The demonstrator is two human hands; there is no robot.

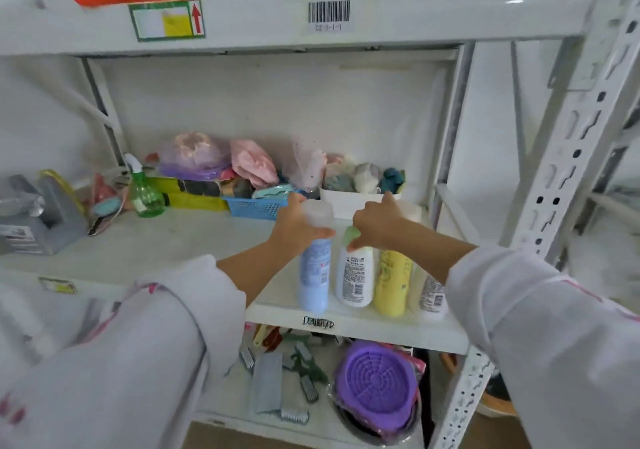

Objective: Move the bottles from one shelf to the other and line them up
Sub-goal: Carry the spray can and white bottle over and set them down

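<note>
Several bottles stand in a row at the front right of the middle shelf (194,240). My left hand (294,226) grips the top of a tall blue bottle (314,275) with a clear cap, at the row's left end. To its right stands a white bottle with a green cap (355,275); my right hand (377,223) holds its cap, thumb pointing down. Beyond it are a yellow bottle (393,282) and a pale bottle with a barcode (431,298), partly hidden behind my right forearm.
A green spray bottle (145,195) stands at the shelf's back left, next to a blue basket (254,207), a white bin of cloths (346,202) and bagged items. A grey box (41,216) sits far left. Below lie brushes and a purple lid (377,382). A white upright (568,178) stands right.
</note>
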